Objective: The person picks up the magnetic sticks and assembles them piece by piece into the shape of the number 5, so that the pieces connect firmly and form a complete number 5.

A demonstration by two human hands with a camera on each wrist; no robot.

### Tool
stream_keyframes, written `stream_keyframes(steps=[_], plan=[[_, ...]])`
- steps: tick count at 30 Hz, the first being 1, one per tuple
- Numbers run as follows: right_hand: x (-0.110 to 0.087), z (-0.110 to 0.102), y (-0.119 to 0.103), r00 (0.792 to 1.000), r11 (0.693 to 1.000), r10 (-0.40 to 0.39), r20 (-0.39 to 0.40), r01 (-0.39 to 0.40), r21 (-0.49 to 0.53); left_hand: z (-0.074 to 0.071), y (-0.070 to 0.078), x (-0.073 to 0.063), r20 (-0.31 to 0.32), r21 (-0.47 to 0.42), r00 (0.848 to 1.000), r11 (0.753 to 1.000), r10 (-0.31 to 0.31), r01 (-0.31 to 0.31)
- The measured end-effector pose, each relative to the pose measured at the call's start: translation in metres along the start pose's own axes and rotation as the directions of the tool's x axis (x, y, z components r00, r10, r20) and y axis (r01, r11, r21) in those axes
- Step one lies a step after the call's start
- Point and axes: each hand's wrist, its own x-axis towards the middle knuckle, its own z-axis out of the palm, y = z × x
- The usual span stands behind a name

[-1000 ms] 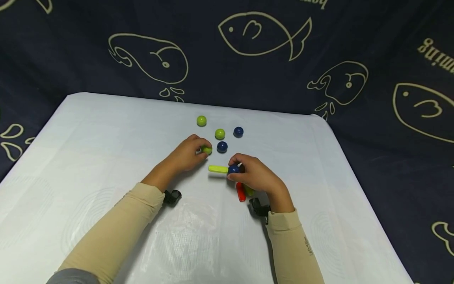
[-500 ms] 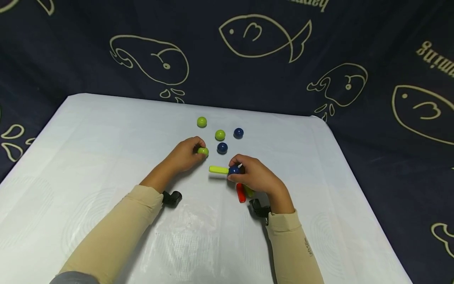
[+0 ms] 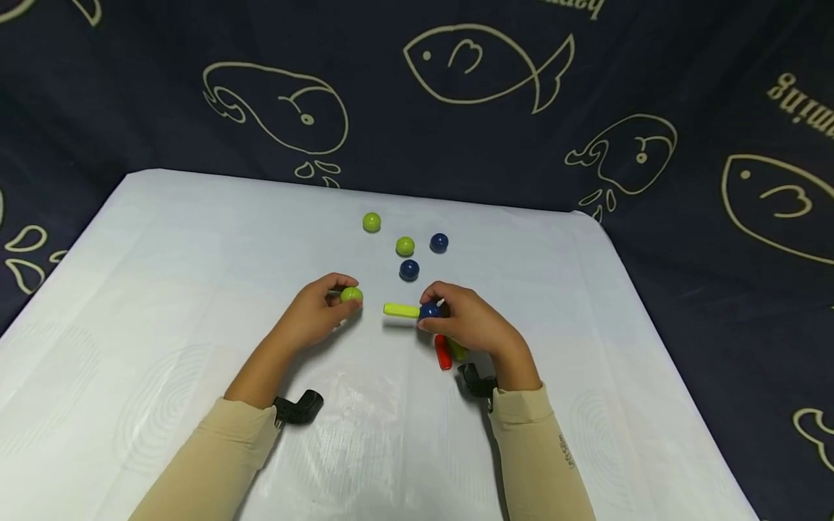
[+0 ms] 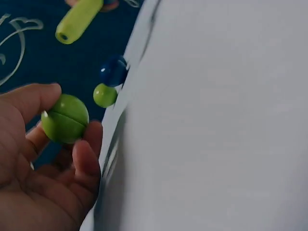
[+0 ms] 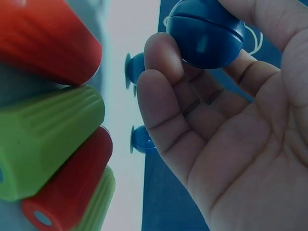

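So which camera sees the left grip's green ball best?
The left wrist view: the green ball looks big there, with its groove clear. The head view shows it small, partly covered; the right wrist view doesn't.

4 loose balls [image 3: 409, 270] on tbl [image 3: 195, 239], handles [image 3: 444, 352] in front, nr R hand [image 3: 470, 316]

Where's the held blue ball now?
In the head view, the blue ball is just right of centre, pinched by the right hand, against the right end of the lime handle.

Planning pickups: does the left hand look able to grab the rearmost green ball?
Probably not while the left hand pinches another green ball; otherwise, bare table leaves the way to the rearmost green ball free.
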Motion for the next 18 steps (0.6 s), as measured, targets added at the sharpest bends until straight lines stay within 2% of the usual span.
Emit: stream_keyframes(steps=[4, 10, 14, 18], plan=[[0.000, 0.002, -0.001, 1.000, 1.000, 0.010, -0.003, -0.010, 0.000, -0.002, -0.010, -0.009, 0.012, -0.126, 1.000, 0.992, -0.022, 0.023], [0.002, 0.006, -0.001, 1.000, 1.000, 0.008, 0.007, -0.008, 0.006, -0.006, -0.021, -0.023, 0.041, -0.271, 0.998, 0.961, -0.047, 0.057], [0.003, 0.006, -0.001, 1.000, 1.000, 0.018, -0.002, -0.018, -0.004, -0.005, -0.022, -0.023, 0.050, -0.347, 0.999, 0.938, -0.001, 0.018], [0.002, 0.004, 0.000, 1.000, 1.000, 0.026, -0.004, -0.026, -0.014, -0.001, -0.020, -0.019, 0.053, -0.382, 0.998, 0.924, 0.034, -0.011]])
